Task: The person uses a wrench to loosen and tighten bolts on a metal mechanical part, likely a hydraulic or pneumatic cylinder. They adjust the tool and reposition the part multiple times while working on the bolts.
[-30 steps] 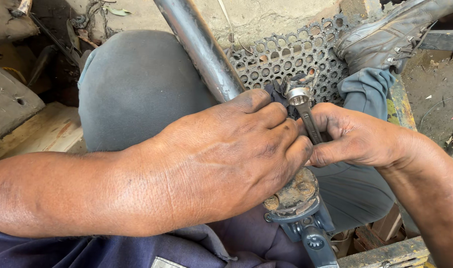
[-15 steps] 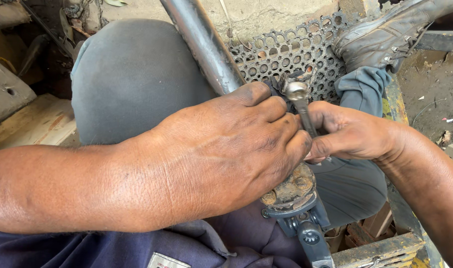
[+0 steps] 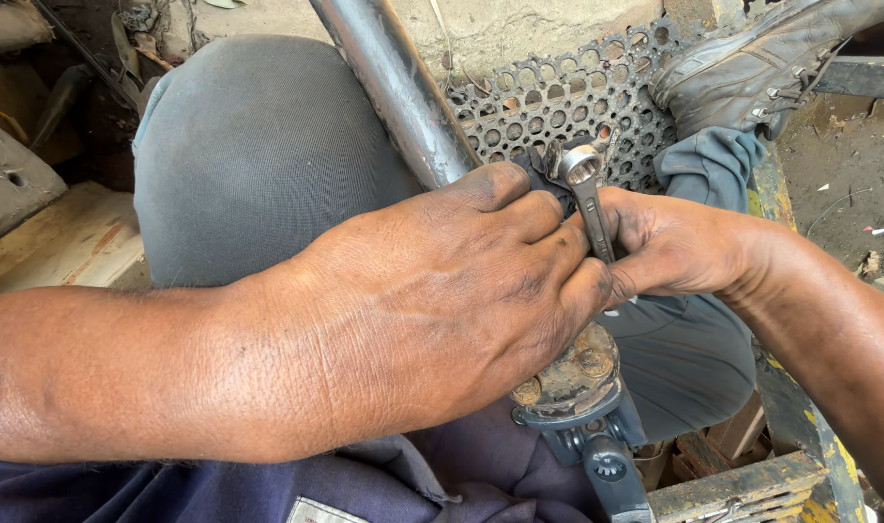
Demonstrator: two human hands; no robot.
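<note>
The wrench (image 3: 587,199) stands nearly upright just beside the pipe (image 3: 403,92), its ring end up and its shank running down between my two hands. My right hand (image 3: 670,242) is closed around the shank from the side away from the pipe, thumb and fingers pinching it. My left hand (image 3: 452,291) is curled shut over the pipe itself, wrapping the place where the wrench's lower end disappears, so I cannot see what that end sits on. The fingertips of my left hand touch the wrench and press against my right thumb.

Below my left hand the pipe ends in a rusty round flange with bolts (image 3: 573,373), and under that hangs a blue-grey fitting (image 3: 597,450). The pipe lies slanted across my lap, over my grey trousers (image 3: 258,145). Behind the pipe's upper stretch lies a perforated metal sheet (image 3: 558,97), with a worn boot (image 3: 762,58) resting beyond it.
</note>
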